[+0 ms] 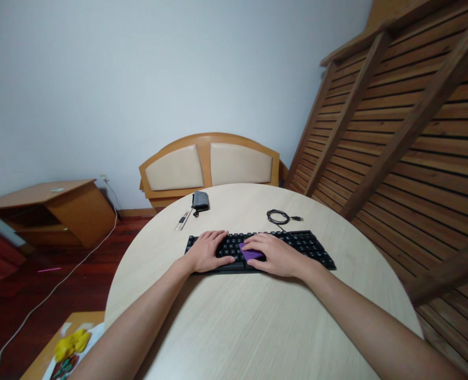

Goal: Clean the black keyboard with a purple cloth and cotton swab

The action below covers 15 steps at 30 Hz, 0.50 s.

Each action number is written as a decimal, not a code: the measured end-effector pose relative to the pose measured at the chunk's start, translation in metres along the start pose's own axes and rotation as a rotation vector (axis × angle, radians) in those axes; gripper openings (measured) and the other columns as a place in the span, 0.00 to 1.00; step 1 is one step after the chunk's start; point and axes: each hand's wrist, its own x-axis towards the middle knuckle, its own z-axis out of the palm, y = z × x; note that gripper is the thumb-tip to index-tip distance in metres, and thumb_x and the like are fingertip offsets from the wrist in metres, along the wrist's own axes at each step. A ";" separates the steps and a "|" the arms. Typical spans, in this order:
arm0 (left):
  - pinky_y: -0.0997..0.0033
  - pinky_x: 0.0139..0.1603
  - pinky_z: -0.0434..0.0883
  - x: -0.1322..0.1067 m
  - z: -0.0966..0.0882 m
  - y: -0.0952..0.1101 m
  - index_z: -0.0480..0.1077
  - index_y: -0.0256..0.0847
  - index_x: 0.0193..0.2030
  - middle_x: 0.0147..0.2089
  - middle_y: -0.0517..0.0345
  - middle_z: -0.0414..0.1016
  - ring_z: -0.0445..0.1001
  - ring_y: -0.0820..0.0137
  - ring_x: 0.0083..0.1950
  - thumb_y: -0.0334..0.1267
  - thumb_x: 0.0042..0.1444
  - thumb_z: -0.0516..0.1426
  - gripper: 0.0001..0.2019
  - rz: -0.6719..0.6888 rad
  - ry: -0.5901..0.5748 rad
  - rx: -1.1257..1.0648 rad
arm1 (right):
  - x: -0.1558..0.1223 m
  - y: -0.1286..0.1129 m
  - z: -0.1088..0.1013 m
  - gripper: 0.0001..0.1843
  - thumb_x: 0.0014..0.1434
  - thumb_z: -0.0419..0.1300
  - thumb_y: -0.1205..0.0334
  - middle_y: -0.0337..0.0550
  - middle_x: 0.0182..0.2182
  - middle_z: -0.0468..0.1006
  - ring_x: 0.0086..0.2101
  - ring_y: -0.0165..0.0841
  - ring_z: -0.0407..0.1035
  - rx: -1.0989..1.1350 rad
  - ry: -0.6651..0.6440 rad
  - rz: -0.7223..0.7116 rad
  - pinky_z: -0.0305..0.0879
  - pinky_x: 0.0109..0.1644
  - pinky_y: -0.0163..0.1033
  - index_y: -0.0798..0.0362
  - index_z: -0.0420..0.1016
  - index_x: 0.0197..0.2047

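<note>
A black keyboard (228, 245) lies crosswise on the round pale table (234, 322). My left hand (207, 252) rests flat over its left part, fingers stretched forward and thumb out to the side, touching the keys. A folded purple cloth (251, 254) sits on the middle keys under my right hand (275, 254), whose fingers and thumb press on it. Behind the keyboard, its black cable (278, 216) is coiled, with the plug end pointing right.
Toward the table's back left are a small grey pouch (201, 201) and a slim clear-and-black item (182, 219). A padded headboard (213, 163) stands behind. Wooden slats (376, 142) lean at right. Yellow cloth (72, 344) lies low at left; a white cord (59, 282) crosses the floor.
</note>
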 end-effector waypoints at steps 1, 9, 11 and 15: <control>0.50 0.69 0.57 0.000 0.000 0.000 0.57 0.41 0.71 0.70 0.45 0.62 0.62 0.52 0.68 0.69 0.57 0.53 0.43 -0.001 0.000 0.001 | 0.000 0.001 0.000 0.17 0.63 0.61 0.57 0.47 0.53 0.78 0.53 0.41 0.69 -0.003 -0.009 -0.003 0.61 0.61 0.49 0.48 0.78 0.54; 0.50 0.69 0.57 0.000 0.001 -0.001 0.57 0.43 0.71 0.70 0.47 0.63 0.62 0.52 0.68 0.69 0.57 0.53 0.43 -0.003 0.010 0.000 | 0.001 0.001 -0.003 0.17 0.59 0.63 0.61 0.47 0.48 0.80 0.48 0.41 0.71 0.005 -0.057 -0.046 0.63 0.57 0.46 0.49 0.80 0.52; 0.50 0.69 0.57 0.000 0.001 -0.001 0.57 0.43 0.71 0.70 0.47 0.63 0.62 0.52 0.68 0.69 0.57 0.53 0.43 -0.001 0.011 -0.001 | 0.001 0.001 -0.002 0.17 0.57 0.62 0.65 0.46 0.46 0.80 0.46 0.39 0.72 0.011 -0.066 -0.049 0.65 0.55 0.44 0.50 0.81 0.50; 0.50 0.69 0.58 0.000 0.001 -0.001 0.58 0.42 0.70 0.70 0.46 0.62 0.63 0.52 0.68 0.69 0.57 0.53 0.43 0.001 0.015 0.004 | 0.000 -0.003 -0.005 0.16 0.53 0.61 0.69 0.43 0.41 0.81 0.43 0.37 0.72 0.025 -0.083 -0.065 0.66 0.50 0.41 0.50 0.82 0.44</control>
